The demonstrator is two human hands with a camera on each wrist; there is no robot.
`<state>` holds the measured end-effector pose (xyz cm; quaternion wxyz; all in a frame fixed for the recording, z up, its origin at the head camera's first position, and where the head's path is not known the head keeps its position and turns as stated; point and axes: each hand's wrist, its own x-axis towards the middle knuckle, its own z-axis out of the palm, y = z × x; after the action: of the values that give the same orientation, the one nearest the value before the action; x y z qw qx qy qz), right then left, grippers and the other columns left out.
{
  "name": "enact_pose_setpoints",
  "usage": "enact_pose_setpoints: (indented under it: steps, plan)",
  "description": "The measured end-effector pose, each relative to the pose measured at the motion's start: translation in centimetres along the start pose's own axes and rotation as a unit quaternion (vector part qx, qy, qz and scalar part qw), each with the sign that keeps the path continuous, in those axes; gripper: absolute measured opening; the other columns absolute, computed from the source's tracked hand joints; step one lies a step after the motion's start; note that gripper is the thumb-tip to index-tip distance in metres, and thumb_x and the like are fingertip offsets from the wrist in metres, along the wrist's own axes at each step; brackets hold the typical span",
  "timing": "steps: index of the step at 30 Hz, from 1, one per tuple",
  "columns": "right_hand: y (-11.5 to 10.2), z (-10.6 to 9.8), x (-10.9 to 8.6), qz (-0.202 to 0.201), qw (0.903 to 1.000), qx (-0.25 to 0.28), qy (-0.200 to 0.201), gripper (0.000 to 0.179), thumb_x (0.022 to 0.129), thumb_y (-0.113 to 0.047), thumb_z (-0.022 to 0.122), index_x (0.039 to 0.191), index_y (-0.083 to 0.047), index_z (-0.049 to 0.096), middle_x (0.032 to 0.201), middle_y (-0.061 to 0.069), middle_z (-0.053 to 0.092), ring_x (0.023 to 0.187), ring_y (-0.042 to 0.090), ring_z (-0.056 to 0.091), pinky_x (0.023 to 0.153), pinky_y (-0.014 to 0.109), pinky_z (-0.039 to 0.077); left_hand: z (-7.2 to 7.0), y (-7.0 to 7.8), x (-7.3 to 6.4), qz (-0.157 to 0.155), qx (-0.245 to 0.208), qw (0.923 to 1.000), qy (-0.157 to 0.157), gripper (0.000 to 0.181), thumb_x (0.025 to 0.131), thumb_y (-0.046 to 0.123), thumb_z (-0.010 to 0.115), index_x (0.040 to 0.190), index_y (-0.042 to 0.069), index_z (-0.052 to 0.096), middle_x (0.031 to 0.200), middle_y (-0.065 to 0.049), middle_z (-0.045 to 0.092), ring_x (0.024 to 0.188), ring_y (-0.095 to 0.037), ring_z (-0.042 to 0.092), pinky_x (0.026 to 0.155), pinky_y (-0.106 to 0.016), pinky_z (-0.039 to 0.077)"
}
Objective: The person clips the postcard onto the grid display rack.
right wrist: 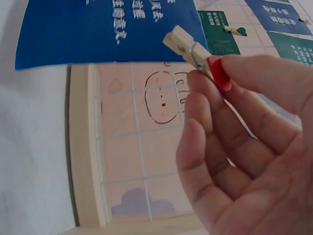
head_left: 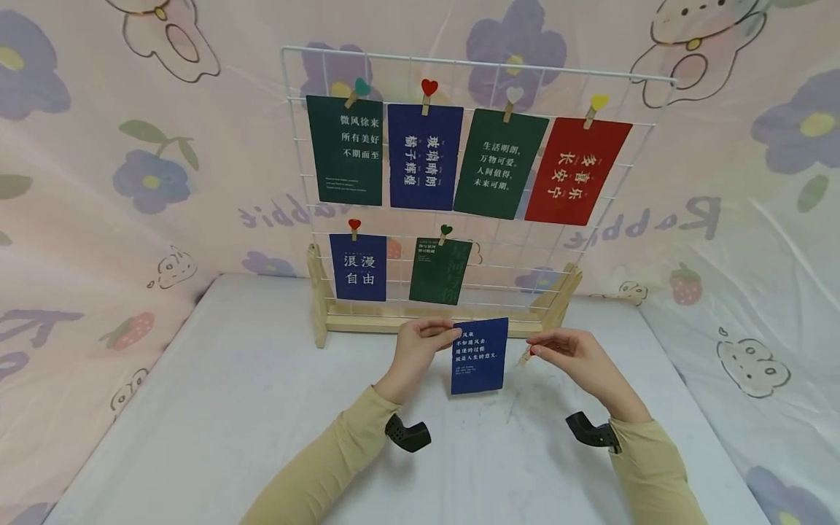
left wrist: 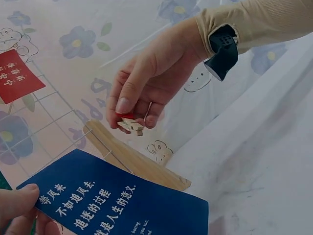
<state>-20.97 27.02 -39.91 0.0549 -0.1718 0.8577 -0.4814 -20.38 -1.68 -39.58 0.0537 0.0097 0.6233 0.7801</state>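
Note:
My left hand (head_left: 423,354) pinches a blue card (head_left: 480,361) with white lettering by its upper left corner, thumb in front. The card hangs upright over the table, before the wire grid rack. To its right, my right hand (head_left: 577,361) holds a small wooden clothespin (right wrist: 188,49) with a red heart (right wrist: 219,73) between thumb and fingertips. The clothespin's tip points toward the blue card, a short distance off in the head view. In the left wrist view the right hand (left wrist: 154,78) is above the rack's wooden foot, the clothespin pointing down.
The white grid rack (head_left: 512,67) stands on a wooden base (head_left: 420,326) at the table's back. Several cards hang in its top row, including a red card (head_left: 577,171). Below hang a smaller blue card (head_left: 359,288) and a green card (head_left: 433,281). Patterned cloth surrounds the white table (head_left: 216,408).

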Motion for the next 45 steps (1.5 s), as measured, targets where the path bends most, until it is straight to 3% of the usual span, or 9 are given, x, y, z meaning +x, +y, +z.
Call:
enact_pose_setpoints:
  steps: [7,16,22,29,34,40,45]
  plan:
    - [-1.4,0.3,1.2,-0.005,1.0,0.0,0.005,0.027,0.094,-0.02,0.063,0.114,-0.002,0.066,0.107,0.012,0.068,0.094,0.015,0.066,0.081,0.023,0.053,0.6,0.2,0.8,0.022,0.014,0.9997,0.0,0.021,0.085,-0.001,0.07,0.104,-0.009,0.066,0.096,-0.018,0.069,0.084,-0.018,0.067,0.081,-0.031,0.055]
    - [-2.1,0.4,3.0,-0.001,1.0,0.003,-0.001,0.032,0.093,-0.023,0.065,0.116,0.0,0.065,0.109,0.015,0.067,0.095,0.018,0.065,0.082,0.03,0.054,1.0,-0.1,2.1,0.05,0.017,0.9985,0.017,0.02,0.085,-0.002,0.07,0.103,-0.01,0.066,0.097,-0.022,0.069,0.088,-0.027,0.067,0.084,-0.04,0.054]
    - [-2.1,0.2,4.3,0.014,0.9998,0.009,0.008,0.03,0.093,-0.019,0.065,0.115,0.0,0.066,0.109,0.014,0.067,0.1,0.029,0.064,0.083,0.025,0.054,1.1,0.2,2.7,0.067,0.027,0.9971,0.023,0.021,0.086,-0.001,0.07,0.104,-0.01,0.066,0.099,-0.023,0.068,0.089,-0.024,0.066,0.084,-0.034,0.055]
    - [-2.6,-0.1,5.2,0.023,0.9993,-0.007,0.029,0.033,0.093,-0.026,0.065,0.118,-0.004,0.065,0.112,0.012,0.066,0.103,0.027,0.062,0.085,0.024,0.051,0.9,-2.2,5.3,0.104,0.006,0.994,0.034,0.019,0.084,0.003,0.072,0.101,-0.005,0.068,0.095,-0.017,0.07,0.086,-0.02,0.067,0.081,-0.034,0.056]
    - [-2.8,-0.5,5.6,0.021,0.999,-0.005,0.04,0.034,0.093,-0.026,0.064,0.119,-0.004,0.064,0.114,0.012,0.065,0.105,0.027,0.061,0.088,0.025,0.051,1.2,-1.9,6.0,0.122,0.01,0.9913,0.049,0.016,0.084,0.005,0.073,0.098,-0.002,0.069,0.091,-0.011,0.07,0.083,-0.016,0.067,0.077,-0.03,0.056]
    - [-3.1,-0.9,6.0,0.0,0.9983,-0.008,0.057,0.03,0.094,-0.021,0.063,0.118,-0.003,0.065,0.113,0.013,0.066,0.101,0.021,0.063,0.087,0.021,0.05,1.4,-1.3,7.0,0.16,0.038,0.9849,0.055,0.014,0.085,0.006,0.072,0.098,-0.001,0.07,0.091,-0.011,0.07,0.083,-0.017,0.067,0.075,-0.028,0.056]
    - [-3.5,-1.2,6.2,-0.036,0.9963,-0.011,0.077,0.028,0.095,-0.018,0.062,0.117,0.0,0.065,0.111,0.014,0.066,0.1,0.025,0.061,0.083,0.018,0.05,1.3,-0.8,7.6,0.17,0.054,0.9827,0.052,0.017,0.087,0.008,0.071,0.101,-0.001,0.07,0.095,-0.013,0.07,0.086,-0.02,0.066,0.076,-0.029,0.056]
